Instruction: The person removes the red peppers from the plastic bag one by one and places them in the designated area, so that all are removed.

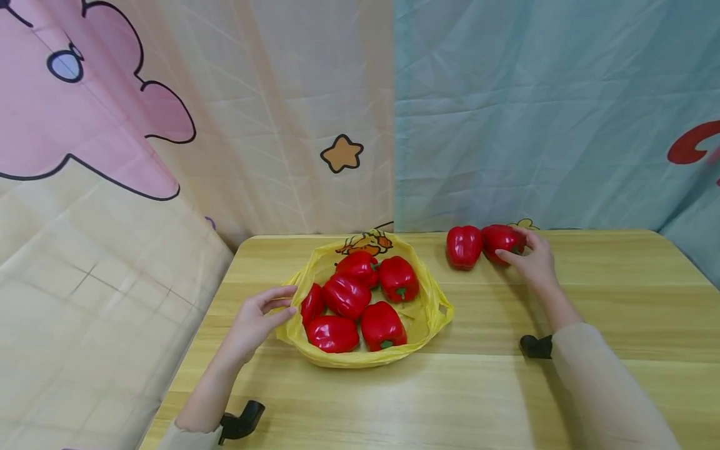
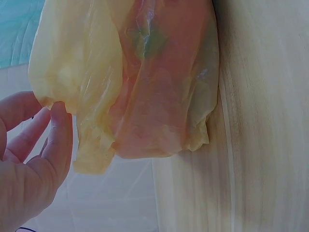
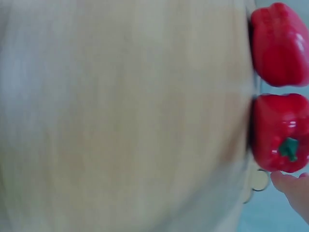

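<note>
A yellow plastic bag (image 1: 360, 359) sits wide-mouthed on the table, with several red bell peppers (image 1: 347, 296) inside. My left hand (image 1: 253, 319) pinches the bag's left rim between thumb and fingers. In the left wrist view, the fingertips (image 2: 59, 108) meet the thin plastic, and a pepper's red and green show through it. To the right of the bag, near the back edge, two more red peppers lie side by side. My right hand (image 1: 534, 259) holds the right-hand bell pepper (image 1: 502, 244) at its stem end. The other bell pepper (image 1: 464, 247) lies just left of it.
The wooden table (image 1: 478, 400) backs onto a printed curtain (image 1: 506, 125). Pale fabric (image 1: 112, 300) hangs along the left side. Black wrist mounts (image 1: 242, 422) show beside both forearms.
</note>
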Demonstrator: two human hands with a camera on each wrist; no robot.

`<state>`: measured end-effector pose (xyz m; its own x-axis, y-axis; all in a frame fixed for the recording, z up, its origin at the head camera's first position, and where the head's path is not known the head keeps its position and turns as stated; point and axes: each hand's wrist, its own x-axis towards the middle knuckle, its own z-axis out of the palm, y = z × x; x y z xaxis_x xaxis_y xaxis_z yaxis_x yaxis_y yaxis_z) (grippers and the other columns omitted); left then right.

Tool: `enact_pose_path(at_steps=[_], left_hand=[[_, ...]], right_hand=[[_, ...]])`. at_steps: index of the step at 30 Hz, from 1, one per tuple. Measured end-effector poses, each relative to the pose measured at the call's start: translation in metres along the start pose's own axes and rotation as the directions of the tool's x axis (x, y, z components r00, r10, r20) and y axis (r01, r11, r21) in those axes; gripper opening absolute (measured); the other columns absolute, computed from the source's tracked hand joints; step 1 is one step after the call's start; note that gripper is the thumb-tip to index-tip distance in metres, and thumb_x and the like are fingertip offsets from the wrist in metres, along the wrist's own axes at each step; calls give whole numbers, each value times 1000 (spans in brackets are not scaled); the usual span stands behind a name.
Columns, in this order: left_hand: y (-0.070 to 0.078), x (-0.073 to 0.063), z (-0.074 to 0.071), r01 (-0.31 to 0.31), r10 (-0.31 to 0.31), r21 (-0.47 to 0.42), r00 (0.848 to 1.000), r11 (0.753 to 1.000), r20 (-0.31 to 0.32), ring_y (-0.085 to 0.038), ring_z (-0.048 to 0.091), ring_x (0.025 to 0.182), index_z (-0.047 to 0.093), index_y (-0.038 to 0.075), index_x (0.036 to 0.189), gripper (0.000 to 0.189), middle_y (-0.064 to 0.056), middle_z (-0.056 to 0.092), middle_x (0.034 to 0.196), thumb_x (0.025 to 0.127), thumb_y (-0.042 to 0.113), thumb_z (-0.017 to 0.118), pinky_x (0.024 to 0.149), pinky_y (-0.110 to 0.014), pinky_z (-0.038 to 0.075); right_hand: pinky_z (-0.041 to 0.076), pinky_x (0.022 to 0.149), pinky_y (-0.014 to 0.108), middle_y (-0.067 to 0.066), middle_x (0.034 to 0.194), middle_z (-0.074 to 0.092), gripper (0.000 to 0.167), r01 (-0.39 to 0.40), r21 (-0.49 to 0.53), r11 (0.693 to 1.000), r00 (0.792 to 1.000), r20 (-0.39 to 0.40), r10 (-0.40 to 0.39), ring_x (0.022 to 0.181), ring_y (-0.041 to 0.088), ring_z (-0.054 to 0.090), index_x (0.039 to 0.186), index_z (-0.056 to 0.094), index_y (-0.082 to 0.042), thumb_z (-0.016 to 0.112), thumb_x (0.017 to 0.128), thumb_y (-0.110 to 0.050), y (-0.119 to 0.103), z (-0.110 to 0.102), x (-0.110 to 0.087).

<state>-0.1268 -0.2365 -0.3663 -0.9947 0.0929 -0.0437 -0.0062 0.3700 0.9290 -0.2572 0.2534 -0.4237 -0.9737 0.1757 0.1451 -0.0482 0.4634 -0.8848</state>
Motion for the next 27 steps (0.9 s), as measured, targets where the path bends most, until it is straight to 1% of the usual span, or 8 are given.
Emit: enact_pose_path(at_steps=[5,12,14,16,18,20,22,27], left_hand=[[0,-1,0,-4,4,3,1000,1000,1,-33,51,110,53,-3,126,42,-19,49,129,88,7,64,78,-22,51],[4,-3,-1,2,-2,13,1000,1000,-3,-33,50,112,53,-3,127,42,-19,49,129,88,7,64,79,-22,51],[5,-3,-1,0,0,12,1000,1000,-1,-33,50,112,53,-3,128,42,-19,49,130,88,8,63,79,-22,51],[5,-2,0,-1,1,17,1000,1000,-1,-33,51,112,53,-3,128,42,-19,49,130,88,8,63,79,-22,51],[5,-2,0,-1,1,20,1000,1000,3,-33,51,111,53,-3,128,42,-19,49,130,88,8,63,79,-23,52],[6,-1,1,-2,2,20,1000,1000,5,-33,51,111,52,-3,128,42,-19,49,129,88,8,63,79,-23,52],[6,-1,1,-1,1,14,1000,1000,6,-33,51,111,52,-3,128,42,-19,49,129,88,7,63,79,-23,52],[7,-1,1,0,0,-5,1000,1000,6,-33,51,111,52,-3,128,43,-19,49,129,88,7,63,78,-22,51]], right_hand=[[33,96,61,23,146,23,68,52,5,999,997,51,-52,129,46,23,142,34,-5,67,86,-23,-12,-12,-3],[27,102,59,19,148,18,70,66,68,995,991,115,-74,132,44,19,146,30,-15,66,87,-26,-35,-21,-8],[31,103,53,18,147,21,69,69,74,995,989,123,-78,131,42,22,146,31,-16,66,87,-26,-39,-22,-11],[36,103,38,18,145,25,68,77,80,994,988,129,-87,129,41,25,145,33,-15,66,87,-25,-45,-22,-15],[42,95,22,17,142,30,66,90,73,993,985,138,-100,126,38,29,144,35,-13,67,87,-25,-51,-22,-19],[43,84,11,17,140,33,65,107,78,991,981,154,-118,124,36,32,143,36,-11,67,87,-24,-59,-21,-24],[43,78,7,14,138,36,64,117,89,989,976,175,-131,123,34,34,141,38,-10,67,87,-23,-67,-18,-29],[44,79,9,6,134,41,58,135,122,983,956,246,-162,120,29,40,137,43,-11,68,86,-23,-87,-10,-38]])
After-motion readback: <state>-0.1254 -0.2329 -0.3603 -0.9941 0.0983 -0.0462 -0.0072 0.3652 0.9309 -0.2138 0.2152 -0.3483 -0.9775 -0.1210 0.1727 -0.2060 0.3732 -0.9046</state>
